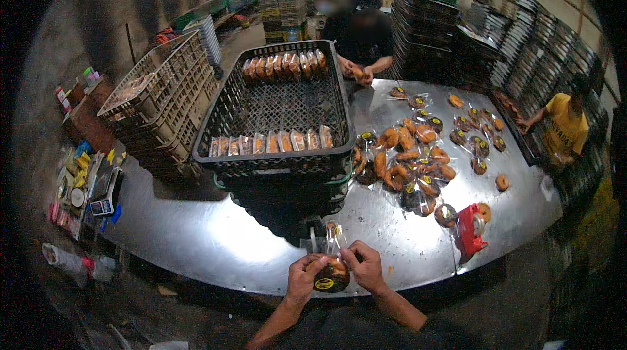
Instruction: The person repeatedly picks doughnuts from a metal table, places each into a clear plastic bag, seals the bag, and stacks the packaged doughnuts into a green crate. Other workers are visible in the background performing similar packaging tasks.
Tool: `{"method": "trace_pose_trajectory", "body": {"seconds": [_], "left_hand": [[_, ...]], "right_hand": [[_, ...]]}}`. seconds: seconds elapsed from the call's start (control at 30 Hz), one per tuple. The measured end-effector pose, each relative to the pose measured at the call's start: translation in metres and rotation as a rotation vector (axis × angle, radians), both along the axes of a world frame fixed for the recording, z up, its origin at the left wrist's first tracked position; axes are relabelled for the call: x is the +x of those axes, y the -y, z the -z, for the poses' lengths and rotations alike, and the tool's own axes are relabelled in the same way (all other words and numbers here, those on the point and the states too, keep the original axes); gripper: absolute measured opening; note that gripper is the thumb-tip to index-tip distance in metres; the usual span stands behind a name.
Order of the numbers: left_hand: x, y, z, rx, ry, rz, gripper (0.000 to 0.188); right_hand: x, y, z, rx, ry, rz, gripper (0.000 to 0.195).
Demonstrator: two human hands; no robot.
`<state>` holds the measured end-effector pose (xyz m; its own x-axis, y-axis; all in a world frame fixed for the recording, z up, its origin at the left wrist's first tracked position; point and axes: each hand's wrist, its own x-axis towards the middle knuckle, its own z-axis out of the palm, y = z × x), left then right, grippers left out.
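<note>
Close before me, at the near edge of a metal-topped table (254, 262), both hands are on a clear bag with a dark ring doughnut (334, 282) in it. The bag bears a yellow oval sticker. My left hand (304, 279) grips its left side, thumb on top. With fingertips, my right hand (365, 265) pinches the clear film at the upper right. Just beyond the hands stands what looks like a tape dispenser (313, 233), partly hidden. Many bagged doughnuts (409, 156), brown and dark, lie heaped to the right.
A black plastic crate (274, 160) with two rows of bagged pastries tops a stack ahead. Beige crates (161, 105) stand left, near a scale (103, 203). A red tape dispenser (471, 232) sits right. A co-worker's hands (360, 70) hold a doughnut; another person (563, 127) is at right.
</note>
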<state>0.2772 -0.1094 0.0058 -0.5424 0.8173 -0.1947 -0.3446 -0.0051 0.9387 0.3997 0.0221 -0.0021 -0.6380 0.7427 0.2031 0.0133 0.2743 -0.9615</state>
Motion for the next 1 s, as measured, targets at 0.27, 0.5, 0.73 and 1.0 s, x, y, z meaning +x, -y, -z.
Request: {"method": "trace_pose_trajectory", "body": {"seconds": [0.27, 0.5, 0.73, 1.0], "left_hand": [[-0.017, 0.019, -0.014, 0.025, -0.021, -0.111, 0.034], [-0.036, 0.043, -0.014, 0.043, -0.265, -0.01, 0.032], [-0.038, 0.051, -0.006, 0.081, -0.997, -0.218, 0.038], [-0.055, 0.075, -0.004, -0.195, -0.433, 0.118, 0.018]], "right_hand": [[-0.026, 0.038, 0.011, 0.433, -0.063, 0.264, 0.057], [-0.034, 0.084, 0.004, -0.201, 0.149, -0.053, 0.042], [-0.051, 0.085, -0.007, -0.716, -0.212, -0.174, 0.034], [-0.041, 0.071, -0.02, 0.033, -0.06, -0.166, 0.024]]}}
